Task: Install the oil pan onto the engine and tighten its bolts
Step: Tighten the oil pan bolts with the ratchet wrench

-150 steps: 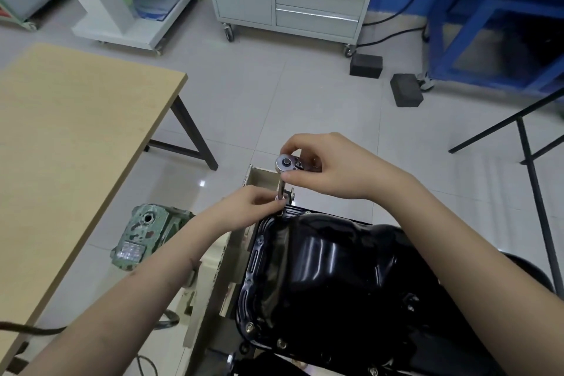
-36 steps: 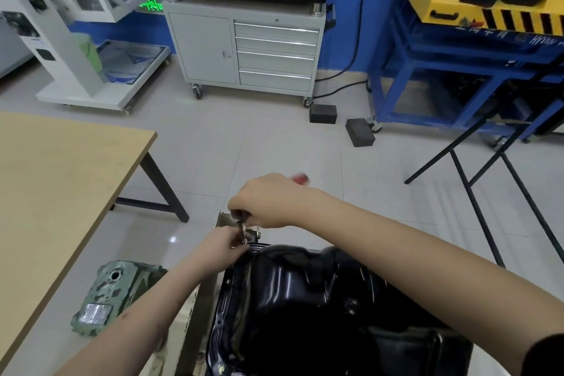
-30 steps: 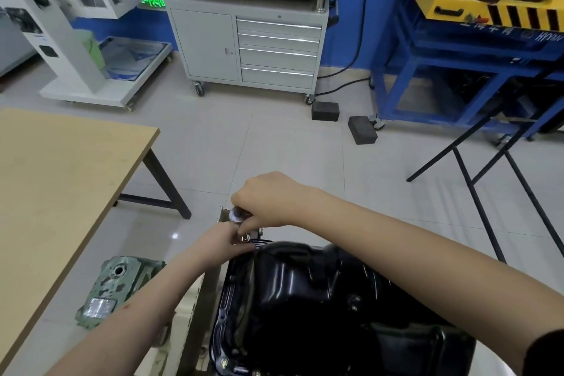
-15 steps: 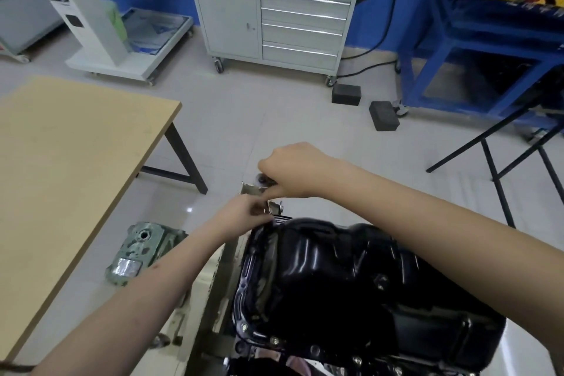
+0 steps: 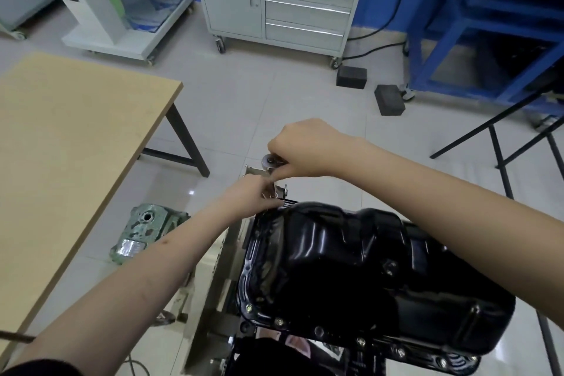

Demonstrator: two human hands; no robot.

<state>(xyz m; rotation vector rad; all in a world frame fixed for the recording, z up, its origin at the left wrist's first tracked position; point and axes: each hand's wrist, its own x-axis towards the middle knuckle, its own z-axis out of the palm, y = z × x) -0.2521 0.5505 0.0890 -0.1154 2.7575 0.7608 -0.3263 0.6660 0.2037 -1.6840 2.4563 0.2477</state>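
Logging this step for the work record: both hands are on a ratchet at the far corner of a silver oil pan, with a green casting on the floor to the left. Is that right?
Not quite: the oil pan is glossy black, not silver, as the head view shows. The rest stands: the right hand grips the ratchet, the left hand steadies its lower end at the pan's far corner, and the green casting lies on the floor to the left.

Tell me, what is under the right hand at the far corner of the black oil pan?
Under the right hand shows the round silver head of a ratchet wrench, above the glossy black oil pan. The left hand covers its socket and the bolt.
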